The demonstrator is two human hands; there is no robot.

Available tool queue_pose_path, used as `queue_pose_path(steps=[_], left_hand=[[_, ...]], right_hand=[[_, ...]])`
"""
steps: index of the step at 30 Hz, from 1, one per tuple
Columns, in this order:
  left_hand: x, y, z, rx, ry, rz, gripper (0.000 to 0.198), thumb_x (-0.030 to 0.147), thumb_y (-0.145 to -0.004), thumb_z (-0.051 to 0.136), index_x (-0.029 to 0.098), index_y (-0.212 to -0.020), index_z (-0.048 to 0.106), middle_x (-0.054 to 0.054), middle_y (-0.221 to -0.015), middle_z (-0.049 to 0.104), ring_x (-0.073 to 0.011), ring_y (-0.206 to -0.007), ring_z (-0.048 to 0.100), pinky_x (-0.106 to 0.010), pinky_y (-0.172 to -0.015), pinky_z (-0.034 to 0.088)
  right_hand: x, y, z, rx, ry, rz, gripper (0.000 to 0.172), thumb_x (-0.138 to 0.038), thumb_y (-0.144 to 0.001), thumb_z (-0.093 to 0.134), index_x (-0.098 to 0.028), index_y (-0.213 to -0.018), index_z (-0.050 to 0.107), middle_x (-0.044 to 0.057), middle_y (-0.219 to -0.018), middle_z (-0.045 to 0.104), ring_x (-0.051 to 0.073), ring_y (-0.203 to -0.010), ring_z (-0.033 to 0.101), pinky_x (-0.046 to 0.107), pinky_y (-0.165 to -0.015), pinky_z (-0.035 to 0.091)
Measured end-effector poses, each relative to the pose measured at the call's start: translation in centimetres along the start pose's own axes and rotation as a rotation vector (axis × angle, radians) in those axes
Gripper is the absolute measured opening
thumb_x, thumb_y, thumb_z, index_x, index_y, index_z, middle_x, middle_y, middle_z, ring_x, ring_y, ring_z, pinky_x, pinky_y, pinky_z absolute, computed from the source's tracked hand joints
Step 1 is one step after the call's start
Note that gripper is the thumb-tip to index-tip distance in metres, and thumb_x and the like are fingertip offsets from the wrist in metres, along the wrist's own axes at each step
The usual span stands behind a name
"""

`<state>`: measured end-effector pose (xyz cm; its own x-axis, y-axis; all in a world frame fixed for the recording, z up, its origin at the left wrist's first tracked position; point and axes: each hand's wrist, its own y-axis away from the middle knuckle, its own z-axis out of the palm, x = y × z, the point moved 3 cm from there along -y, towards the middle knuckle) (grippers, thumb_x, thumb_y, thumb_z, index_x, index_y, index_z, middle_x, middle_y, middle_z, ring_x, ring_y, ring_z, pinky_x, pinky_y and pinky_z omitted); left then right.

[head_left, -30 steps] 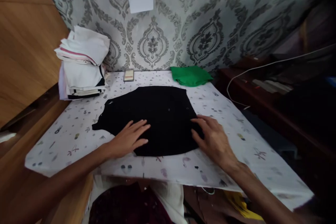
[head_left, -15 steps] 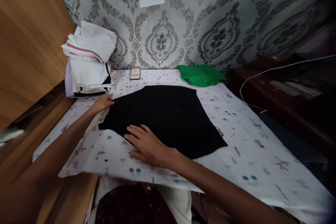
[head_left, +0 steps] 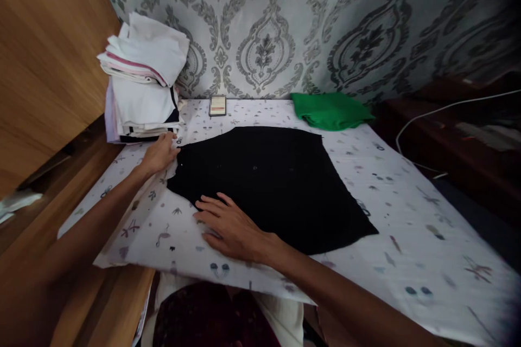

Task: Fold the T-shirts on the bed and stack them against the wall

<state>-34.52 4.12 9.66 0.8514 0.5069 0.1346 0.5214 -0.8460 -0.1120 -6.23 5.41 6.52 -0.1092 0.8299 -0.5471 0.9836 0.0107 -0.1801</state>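
Observation:
A black garment (head_left: 264, 173) lies spread on a white printed cloth (head_left: 407, 249) covering the table. Small round marks, perhaps buttons, run along its middle. At its narrow left end is my left hand (head_left: 158, 153), its fingers apart and the fingertips by the upper left corner. My right hand (head_left: 232, 227) rests flat and open on the garment's near edge, fingers pointing left and the thumb on the printed cloth.
Folded white clothes (head_left: 142, 81) form a tall stack behind my left hand. A small framed card (head_left: 217, 105) and a folded green cloth (head_left: 331, 110) lie along the back. A wooden panel (head_left: 49, 59) stands left; a white cable (head_left: 443, 107) hangs right.
My left hand has loosened its pinch on the garment's upper left corner, and its fingers have spread. The garment's left end looks slightly changed in shape. My right hand stays flat; the view has shifted.

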Motion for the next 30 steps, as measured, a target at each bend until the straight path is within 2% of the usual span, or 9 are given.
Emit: queue_pose_path(steps=[3, 7, 12, 16, 18, 21, 24, 27, 30], left_hand=[[-0.4, 2.9, -0.4, -0.105, 0.070, -0.014, 0.027, 0.042, -0.089, 0.049, 0.021, -0.104, 0.058, -0.005, -0.099, 0.066, -0.0214, -0.083, 0.061, -0.033, -0.075, 0.046], [0.1, 6.7, -0.4, -0.291, 0.290, -0.042, 0.038, 0.060, -0.078, 0.053, 0.022, -0.074, 0.055, 0.000, -0.067, 0.055, -0.0181, -0.066, 0.052, -0.029, -0.059, 0.041], [0.3, 8.5, -0.7, -0.320, 0.740, -0.229, 0.045, 0.063, -0.063, 0.066, 0.024, -0.074, 0.045, 0.005, -0.057, 0.046, -0.0122, -0.050, 0.045, -0.023, -0.046, 0.033], [-1.1, 8.9, -0.5, -0.433, 0.627, -0.359, 0.045, 0.062, -0.064, 0.064, 0.025, -0.082, 0.046, 0.006, -0.049, 0.051, -0.0135, -0.041, 0.043, -0.023, -0.043, 0.030], [-1.9, 8.1, -0.6, -0.448, 0.424, -0.276, 0.041, 0.063, -0.067, 0.061, 0.025, -0.081, 0.051, 0.004, -0.052, 0.057, -0.0163, -0.045, 0.050, -0.025, -0.047, 0.035], [-2.4, 5.3, -1.0, -0.252, 0.152, -0.113, 0.040, 0.063, -0.074, 0.055, 0.025, -0.084, 0.060, -0.001, -0.068, 0.066, -0.0221, -0.066, 0.062, -0.029, -0.058, 0.040], [-2.1, 1.4, -0.6, -0.106, 0.097, -0.109, 0.037, 0.055, -0.075, 0.056, 0.023, -0.091, 0.062, -0.004, -0.082, 0.069, -0.0244, -0.080, 0.064, -0.030, -0.065, 0.042], [-1.2, -1.7, 0.5, -0.130, 0.107, -0.148, 0.025, 0.045, -0.073, 0.059, 0.021, -0.079, 0.059, -0.003, -0.076, 0.067, -0.0233, -0.078, 0.064, -0.029, -0.065, 0.043], [-0.3, -2.8, 0.9, -0.138, 0.100, -0.139, 0.016, 0.037, -0.074, 0.058, 0.021, -0.075, 0.057, -0.002, -0.073, 0.065, -0.0234, -0.077, 0.064, -0.029, -0.064, 0.042]], right_hand=[[0.2, 0.0, -0.1, 0.053, -0.071, 0.009, 0.042, -0.029, -0.096, 0.056, -0.017, -0.136, 0.058, 0.014, -0.150, 0.054, 0.022, -0.147, 0.037, 0.049, -0.124, 0.019], [0.4, 0.1, -0.3, 0.114, -0.139, 0.039, 0.041, -0.027, -0.097, 0.054, -0.016, -0.136, 0.058, 0.014, -0.148, 0.055, 0.021, -0.145, 0.041, 0.047, -0.123, 0.023], [0.3, 0.3, -0.6, 0.118, -0.151, 0.043, 0.040, -0.026, -0.096, 0.055, -0.017, -0.134, 0.060, 0.014, -0.144, 0.059, 0.021, -0.142, 0.045, 0.047, -0.122, 0.025], [0.2, 0.6, -0.9, 0.101, -0.172, 0.033, 0.038, -0.026, -0.096, 0.055, -0.019, -0.133, 0.061, 0.013, -0.142, 0.061, 0.022, -0.140, 0.048, 0.047, -0.121, 0.026], [0.3, 0.6, -1.1, 0.095, -0.179, 0.032, 0.036, -0.025, -0.096, 0.055, -0.019, -0.130, 0.063, 0.012, -0.139, 0.063, 0.021, -0.139, 0.049, 0.046, -0.120, 0.027], [0.3, 0.6, -1.2, 0.090, -0.171, 0.018, 0.032, -0.023, -0.095, 0.056, -0.018, -0.125, 0.066, 0.012, -0.135, 0.066, 0.022, -0.138, 0.050, 0.044, -0.119, 0.028], [0.3, 0.6, -1.2, 0.095, -0.163, 0.005, 0.031, -0.023, -0.094, 0.057, -0.019, -0.124, 0.066, 0.012, -0.134, 0.066, 0.022, -0.138, 0.050, 0.044, -0.119, 0.028], [0.3, 0.7, -1.2, 0.098, -0.157, 0.004, 0.033, -0.024, -0.094, 0.059, -0.018, -0.126, 0.066, 0.011, -0.134, 0.067, 0.021, -0.139, 0.049, 0.042, -0.119, 0.028], [0.2, 0.9, -1.2, 0.094, -0.138, 0.001, 0.034, -0.025, -0.094, 0.059, -0.017, -0.127, 0.065, 0.011, -0.134, 0.067, 0.020, -0.139, 0.049, 0.040, -0.120, 0.027]])
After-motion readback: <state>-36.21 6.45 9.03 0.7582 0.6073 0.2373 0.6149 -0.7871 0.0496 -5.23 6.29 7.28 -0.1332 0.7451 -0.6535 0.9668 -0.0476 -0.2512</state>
